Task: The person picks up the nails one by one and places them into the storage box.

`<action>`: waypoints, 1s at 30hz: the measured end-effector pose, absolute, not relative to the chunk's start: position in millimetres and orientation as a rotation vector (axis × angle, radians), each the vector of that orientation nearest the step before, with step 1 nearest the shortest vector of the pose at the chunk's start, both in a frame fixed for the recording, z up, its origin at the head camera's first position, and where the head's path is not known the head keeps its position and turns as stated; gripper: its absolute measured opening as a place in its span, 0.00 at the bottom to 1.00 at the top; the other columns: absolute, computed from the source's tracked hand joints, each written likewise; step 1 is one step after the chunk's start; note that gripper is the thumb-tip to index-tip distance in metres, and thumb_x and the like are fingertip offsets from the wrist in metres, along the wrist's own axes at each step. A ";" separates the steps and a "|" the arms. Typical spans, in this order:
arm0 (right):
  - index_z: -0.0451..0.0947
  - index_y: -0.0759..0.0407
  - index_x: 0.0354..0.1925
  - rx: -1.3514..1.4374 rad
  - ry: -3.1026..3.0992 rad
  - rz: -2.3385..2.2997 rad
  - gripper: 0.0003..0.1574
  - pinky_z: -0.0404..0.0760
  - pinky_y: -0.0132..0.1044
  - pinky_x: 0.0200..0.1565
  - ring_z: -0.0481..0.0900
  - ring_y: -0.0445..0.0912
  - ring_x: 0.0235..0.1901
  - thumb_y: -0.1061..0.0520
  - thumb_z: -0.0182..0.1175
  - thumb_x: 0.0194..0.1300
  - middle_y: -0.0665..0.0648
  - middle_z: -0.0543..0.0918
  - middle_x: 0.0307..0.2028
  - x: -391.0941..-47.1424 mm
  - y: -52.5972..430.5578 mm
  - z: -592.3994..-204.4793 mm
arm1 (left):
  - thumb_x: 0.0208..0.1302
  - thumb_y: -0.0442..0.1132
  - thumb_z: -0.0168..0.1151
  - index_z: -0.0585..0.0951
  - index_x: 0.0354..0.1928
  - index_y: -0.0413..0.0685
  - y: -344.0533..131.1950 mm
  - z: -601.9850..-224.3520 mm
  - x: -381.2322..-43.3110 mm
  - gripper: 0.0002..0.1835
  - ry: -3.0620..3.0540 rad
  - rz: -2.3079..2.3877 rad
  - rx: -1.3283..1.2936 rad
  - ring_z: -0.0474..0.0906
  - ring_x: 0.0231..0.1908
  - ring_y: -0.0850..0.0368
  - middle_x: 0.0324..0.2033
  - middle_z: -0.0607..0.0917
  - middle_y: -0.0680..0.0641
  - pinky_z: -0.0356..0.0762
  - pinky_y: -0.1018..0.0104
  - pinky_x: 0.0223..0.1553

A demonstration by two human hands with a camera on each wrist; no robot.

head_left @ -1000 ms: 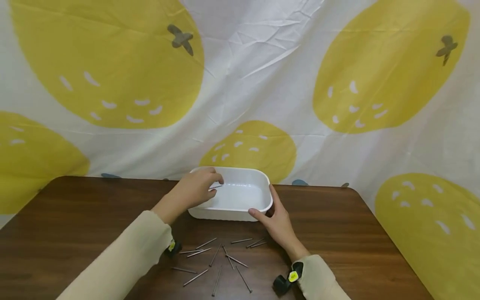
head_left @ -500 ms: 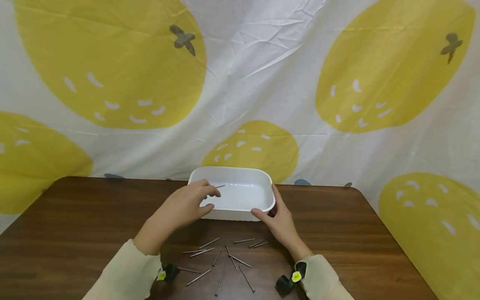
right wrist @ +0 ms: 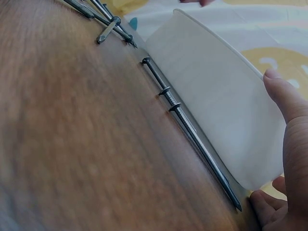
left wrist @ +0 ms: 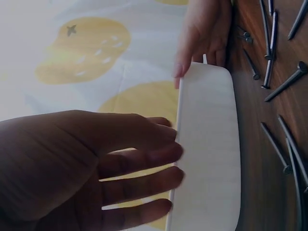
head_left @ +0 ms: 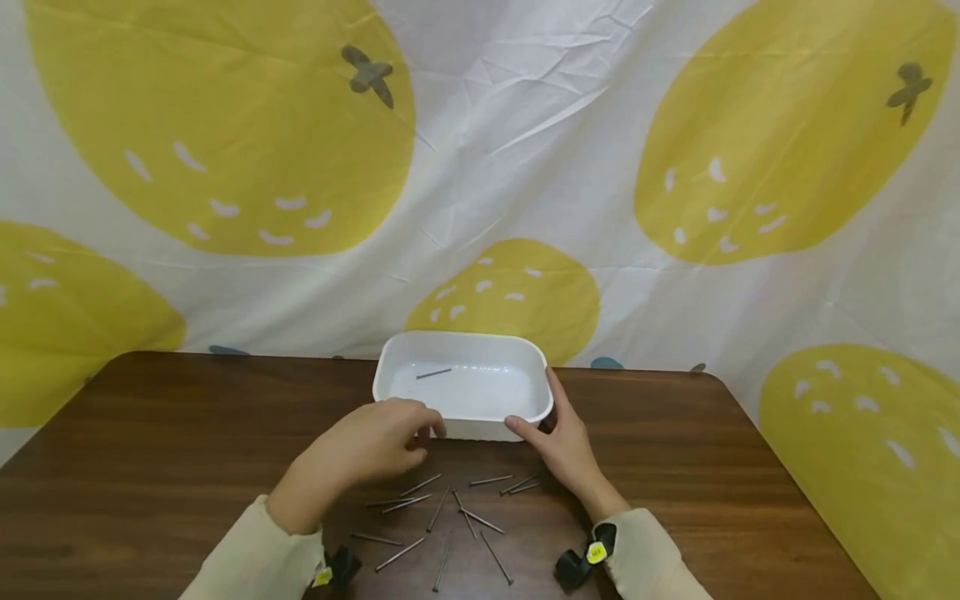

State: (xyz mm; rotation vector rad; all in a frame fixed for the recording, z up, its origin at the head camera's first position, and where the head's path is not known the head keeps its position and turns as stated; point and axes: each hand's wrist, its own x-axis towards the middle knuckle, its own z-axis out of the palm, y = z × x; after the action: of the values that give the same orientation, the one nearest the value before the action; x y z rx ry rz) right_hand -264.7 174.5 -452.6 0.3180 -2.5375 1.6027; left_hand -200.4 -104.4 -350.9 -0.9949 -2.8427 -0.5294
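Note:
A white rectangular tub with rounded corners stands at the back of the brown table. One nail lies inside it, towards the left. My right hand grips the tub's right end, its thumb over the front rim and the fingers around the side. Just in front of the tub's near wall, my left hand hangs with loosely bent fingers and holds nothing. In the left wrist view its fingertips overlap the rim. Several loose nails lie scattered on the table below both hands.
Behind the wooden table hangs a white cloth printed with large yellow fruit. Each wrist wears a black camera mount low over the tabletop, the left one close to the nails.
The left hand has released a nail into the tub and drawn back towards me over the near rim. The right hand keeps its grip on the tub.

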 end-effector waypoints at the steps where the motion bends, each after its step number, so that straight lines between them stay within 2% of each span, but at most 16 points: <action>1: 0.45 0.50 0.81 0.318 -2.535 1.604 0.62 0.75 0.53 0.65 0.71 0.57 0.70 0.50 0.71 0.62 0.62 0.59 0.77 -264.8 174.9 -452.9 | 0.55 0.30 0.65 0.85 0.41 0.49 -104.1 -351.5 -199.7 0.12 -2.859 -0.525 -1.005 0.77 0.33 0.62 0.34 0.86 0.53 0.78 0.66 0.37; 5: 0.45 0.51 0.81 0.326 -2.529 1.600 0.62 0.74 0.53 0.66 0.70 0.57 0.70 0.50 0.71 0.62 0.62 0.58 0.78 -265.1 176.1 -453.9 | 0.52 0.27 0.65 0.85 0.41 0.49 -102.6 -355.6 -198.1 0.14 -2.942 -0.535 -1.014 0.75 0.33 0.61 0.35 0.85 0.52 0.77 0.63 0.37; 10: 0.45 0.50 0.81 0.337 -2.522 1.605 0.61 0.74 0.54 0.66 0.70 0.57 0.71 0.50 0.71 0.62 0.62 0.58 0.78 -264.7 175.5 -453.8 | 0.49 0.26 0.66 0.85 0.41 0.46 -99.8 -362.2 -196.9 0.15 -3.011 -0.539 -0.983 0.80 0.38 0.57 0.36 0.86 0.51 0.80 0.57 0.43; 17: 0.45 0.49 0.81 0.345 -2.519 1.610 0.61 0.74 0.53 0.66 0.69 0.57 0.71 0.50 0.71 0.62 0.61 0.57 0.78 -263.9 174.3 -452.3 | 0.47 0.26 0.68 0.83 0.35 0.46 -95.2 -376.6 -199.9 0.12 -3.075 -0.507 -0.967 0.74 0.30 0.58 0.27 0.82 0.53 0.75 0.60 0.32; 21: 0.45 0.50 0.81 0.344 -2.521 1.603 0.62 0.74 0.53 0.66 0.69 0.57 0.71 0.50 0.71 0.62 0.62 0.57 0.78 -263.9 174.3 -451.8 | 0.47 0.28 0.69 0.84 0.37 0.47 -95.2 -387.7 -204.0 0.13 -3.073 -0.478 -0.926 0.76 0.31 0.57 0.29 0.83 0.52 0.77 0.56 0.35; 26: 0.45 0.50 0.81 0.340 -2.521 1.595 0.62 0.74 0.53 0.66 0.70 0.57 0.71 0.50 0.72 0.62 0.62 0.58 0.78 -263.8 174.2 -451.4 | 0.46 0.28 0.70 0.82 0.30 0.48 -93.2 -387.7 -202.7 0.10 -3.084 -0.472 -0.885 0.73 0.28 0.58 0.25 0.79 0.54 0.75 0.58 0.32; 30: 0.45 0.50 0.81 0.340 -2.521 1.598 0.62 0.74 0.54 0.65 0.70 0.57 0.70 0.50 0.72 0.62 0.62 0.59 0.78 -263.9 174.2 -451.4 | 0.48 0.30 0.70 0.83 0.33 0.48 -92.7 -389.0 -203.6 0.09 -3.089 -0.476 -0.864 0.73 0.29 0.59 0.26 0.81 0.54 0.77 0.58 0.34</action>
State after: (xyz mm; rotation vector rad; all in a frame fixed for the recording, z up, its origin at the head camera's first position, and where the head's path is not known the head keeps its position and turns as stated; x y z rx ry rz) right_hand -263.9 174.2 -451.4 0.3396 -2.5206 1.5976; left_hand -203.6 -92.7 -389.0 -0.8640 -3.0886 -0.4758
